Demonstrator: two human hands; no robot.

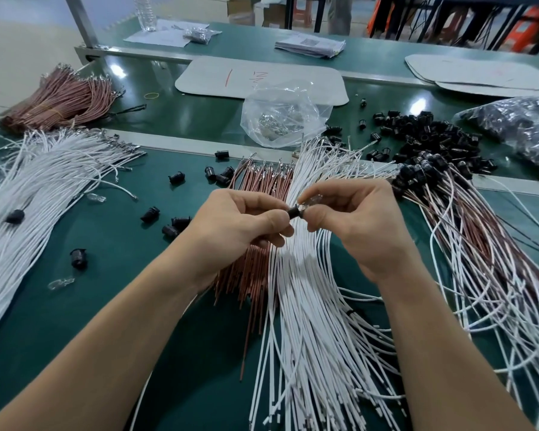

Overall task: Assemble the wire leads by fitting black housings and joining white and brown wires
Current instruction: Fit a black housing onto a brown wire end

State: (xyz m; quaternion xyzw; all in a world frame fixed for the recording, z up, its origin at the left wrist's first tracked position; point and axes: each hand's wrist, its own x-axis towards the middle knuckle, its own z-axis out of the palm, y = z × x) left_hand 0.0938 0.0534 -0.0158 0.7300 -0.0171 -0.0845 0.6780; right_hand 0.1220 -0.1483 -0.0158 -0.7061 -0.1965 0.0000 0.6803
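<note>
Item: small black plastic housing [294, 212], above white wire fan [308, 306]. The left hand [240, 219] pinches it; the right hand [355, 219] pinches a glinting insert [309, 201]. Advise pushing straight.

At frame centre the black housing [294, 212] is mostly hidden between the fingertips of the left hand [240, 222] and right hand [358, 222]. The clear piece [309, 201] at its tip is too blurred to identify. The top edge cuts off the bottle [144, 10] at upper left.
</note>
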